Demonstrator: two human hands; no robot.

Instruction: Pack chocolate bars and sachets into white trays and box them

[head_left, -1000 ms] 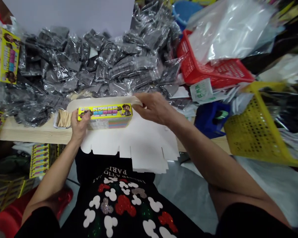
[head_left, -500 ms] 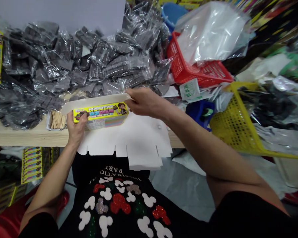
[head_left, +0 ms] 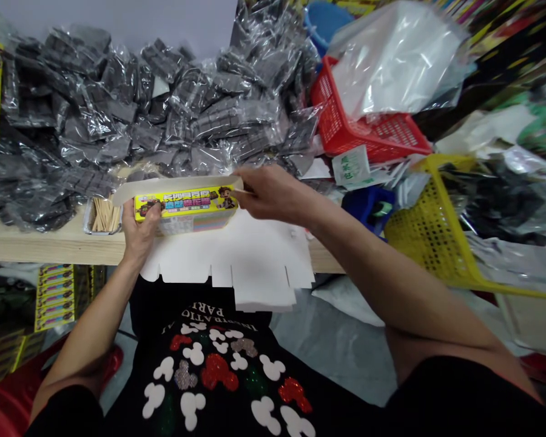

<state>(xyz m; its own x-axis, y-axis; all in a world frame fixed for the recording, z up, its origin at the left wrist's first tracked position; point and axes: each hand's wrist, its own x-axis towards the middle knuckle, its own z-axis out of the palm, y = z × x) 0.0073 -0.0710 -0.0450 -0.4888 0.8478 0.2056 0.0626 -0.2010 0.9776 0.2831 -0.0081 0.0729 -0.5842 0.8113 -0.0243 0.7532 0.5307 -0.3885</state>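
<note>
The left hand [head_left: 141,233] grips the yellow box [head_left: 184,209]; the right hand [head_left: 273,194] pinches the white card's [head_left: 236,252] raised flap [head_left: 173,187]; tabs [head_left: 259,291] at six o'clock remain unfolded.

The left hand [head_left: 140,233] hides the lower left corner of the box [head_left: 186,209], whose small print is too blurred to read. The right hand [head_left: 273,195] covers the end of the raised flap of the white card [head_left: 227,255]. At 3 o'clock the yellow basket [head_left: 418,237] runs off the right edge, at 12 o'clock the top edge cuts the blue tub [head_left: 327,18], and at 10 o'clock glare on the film wrap [head_left: 164,115] obscures the packets' contents.
</note>
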